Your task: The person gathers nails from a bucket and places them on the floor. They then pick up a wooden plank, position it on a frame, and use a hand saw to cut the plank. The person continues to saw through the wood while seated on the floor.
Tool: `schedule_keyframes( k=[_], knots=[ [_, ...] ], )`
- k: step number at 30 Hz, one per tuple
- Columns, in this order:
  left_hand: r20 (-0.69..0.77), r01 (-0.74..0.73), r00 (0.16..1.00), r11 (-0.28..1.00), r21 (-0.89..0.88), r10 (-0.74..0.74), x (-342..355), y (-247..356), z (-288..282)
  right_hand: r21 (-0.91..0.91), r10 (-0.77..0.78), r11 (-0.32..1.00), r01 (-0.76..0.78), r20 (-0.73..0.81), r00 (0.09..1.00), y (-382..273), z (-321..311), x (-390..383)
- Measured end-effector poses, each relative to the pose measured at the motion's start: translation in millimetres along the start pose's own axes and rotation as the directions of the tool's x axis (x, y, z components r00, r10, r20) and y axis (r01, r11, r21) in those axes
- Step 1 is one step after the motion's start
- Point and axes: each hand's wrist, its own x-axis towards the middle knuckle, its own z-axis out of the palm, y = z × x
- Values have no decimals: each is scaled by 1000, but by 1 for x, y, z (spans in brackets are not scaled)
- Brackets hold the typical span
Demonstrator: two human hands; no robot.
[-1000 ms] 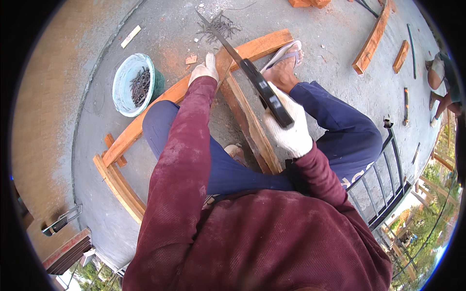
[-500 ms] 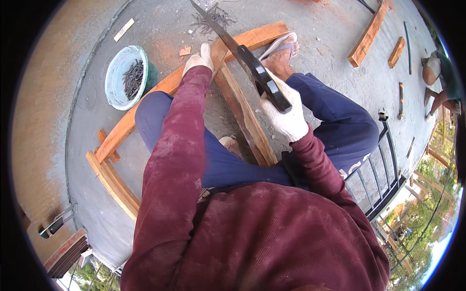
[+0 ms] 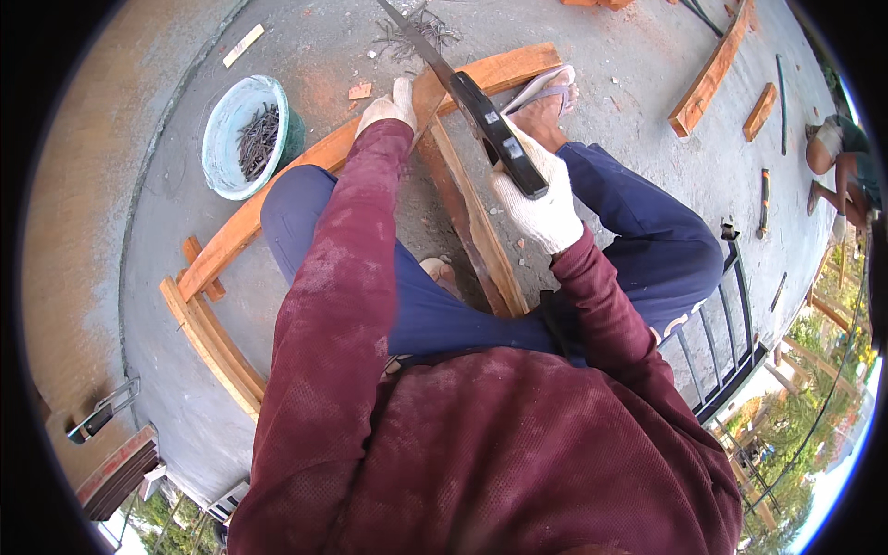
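My right hand [image 3: 538,196], in a white knit glove, is closed round the black handle of a handsaw [image 3: 483,118]. The saw's dark blade slants up and left over the wood joint. My left hand [image 3: 388,109], gloved too, is closed on a long orange-brown wooden beam [image 3: 319,153] beside that joint, thumb raised; its other fingers are partly hidden. A second timber [image 3: 470,227] runs from the joint back between my legs. Whether the blade touches wood, I cannot tell.
A pale bucket of nails [image 3: 242,190] stands left of the beam. Loose nails [image 3: 421,37] lie beyond it. Wood pieces [image 3: 710,69], a hammer [image 3: 764,202] and a black metal frame [image 3: 737,319] are on the right. Another person [image 3: 840,166] crouches at the far right.
The whole view has shifted slightly. My right hand still holds the saw and my left stays on the beam, with little visible movement of either. The crouching person's arm has moved.
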Motion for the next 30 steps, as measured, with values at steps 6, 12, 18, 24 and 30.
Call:
schedule_keyframes(
  k=[6,12,18,24,30],
  knots=[
    [-51,18,999,999,-42,-21,-25,8,-9,-175,497,846,-504,-83,864,-98,-51,-146],
    [-73,-13,997,1000,-1,13,-13,17,3,-9,-52,999,52,-16,999,14,-6,2],
    [-120,-26,992,1000,16,28,13,-7,10,29,140,990,-141,38,989,-17,-15,-34],
    [-48,49,998,998,-27,-50,-22,1,-7,-325,369,880,-345,13,929,-100,-55,-132],
    [-72,25,997,999,-43,-28,-15,17,-5,53,67,996,-67,-4,998,19,-12,-13]
  ],
)
